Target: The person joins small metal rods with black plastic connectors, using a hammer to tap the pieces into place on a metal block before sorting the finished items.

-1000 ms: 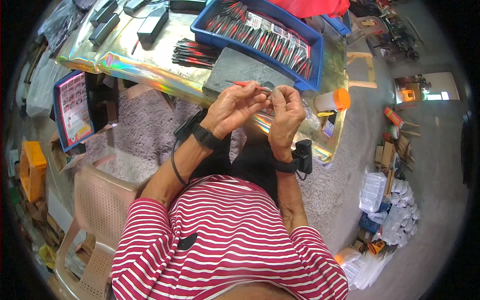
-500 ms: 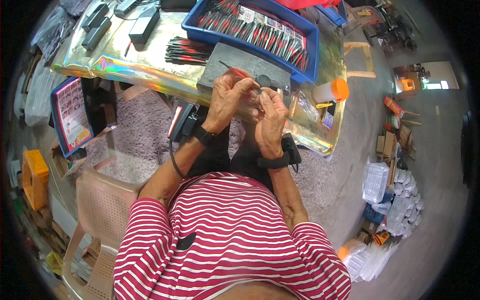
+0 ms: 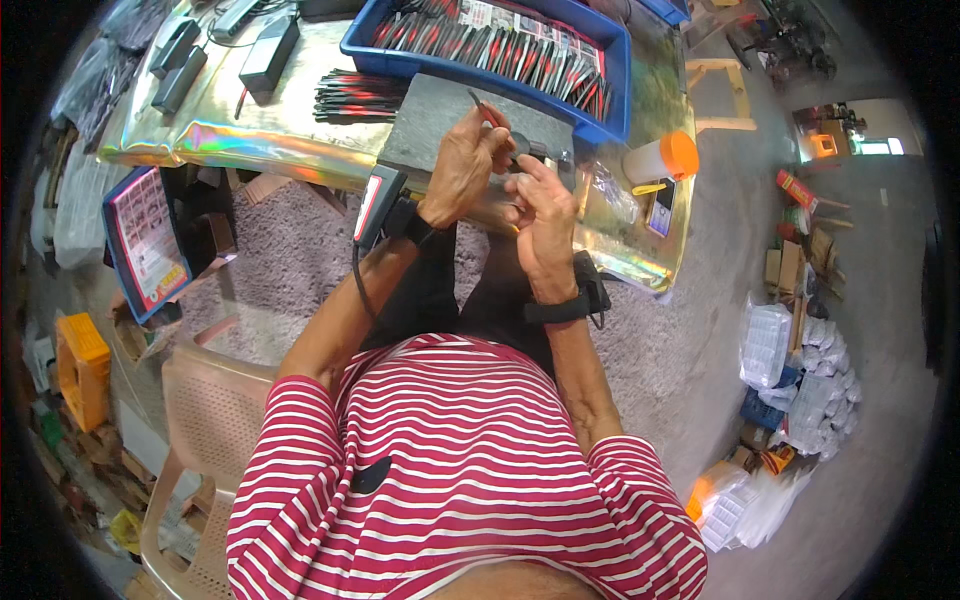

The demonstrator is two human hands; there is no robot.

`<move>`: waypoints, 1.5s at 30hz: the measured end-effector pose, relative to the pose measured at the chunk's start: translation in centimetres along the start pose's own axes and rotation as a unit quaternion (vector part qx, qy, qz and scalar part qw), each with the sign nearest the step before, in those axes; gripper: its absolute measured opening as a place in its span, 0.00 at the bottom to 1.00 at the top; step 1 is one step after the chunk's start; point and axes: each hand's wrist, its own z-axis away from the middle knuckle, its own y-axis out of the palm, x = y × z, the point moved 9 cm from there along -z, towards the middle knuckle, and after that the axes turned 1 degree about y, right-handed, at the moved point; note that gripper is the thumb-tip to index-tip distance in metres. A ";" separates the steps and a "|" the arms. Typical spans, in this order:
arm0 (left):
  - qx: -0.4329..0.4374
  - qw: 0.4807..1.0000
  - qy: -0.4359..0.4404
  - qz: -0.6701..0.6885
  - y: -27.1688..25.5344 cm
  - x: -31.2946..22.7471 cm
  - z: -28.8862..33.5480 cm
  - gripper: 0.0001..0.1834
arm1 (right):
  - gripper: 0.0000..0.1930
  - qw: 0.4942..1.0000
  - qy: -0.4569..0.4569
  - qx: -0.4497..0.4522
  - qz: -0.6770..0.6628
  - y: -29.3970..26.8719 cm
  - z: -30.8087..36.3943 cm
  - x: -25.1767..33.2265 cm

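Observation:
My left hand [image 3: 462, 170] pinches a thin red-and-black stick [image 3: 487, 110], its dark tip pointing up and away. It is over the near edge of a grey slab [image 3: 425, 118] on the table. Close on its right, my right hand [image 3: 545, 215] has its fingers bent; what they hold, if anything, is too small to make out. A dark round piece [image 3: 520, 148] shows beyond the fingertips. Similar sticks lie in a pile [image 3: 360, 97] left of the slab. Many more fill a blue tray [image 3: 400, 65] behind it.
A jar with an orange lid [image 3: 660, 158] stands right of the slab, beside a clear plastic bag [image 3: 610, 195]. Black adapter-like boxes [image 3: 270, 55] lie at the table's far left. A plastic chair [image 3: 215, 400] is at my left; packaged goods [image 3: 800, 380] sit on the floor at right.
My hands have drawn slightly apart. The left has tilted its stick more upright, and the right has opened its fingers a little away from the left.

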 end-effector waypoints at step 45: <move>0.060 0.986 -0.025 -0.157 1.0 2.1 -1.7 0.03 | 0.14 0.942 0.002 -0.012 0.335 -7.0 1.3 -0.7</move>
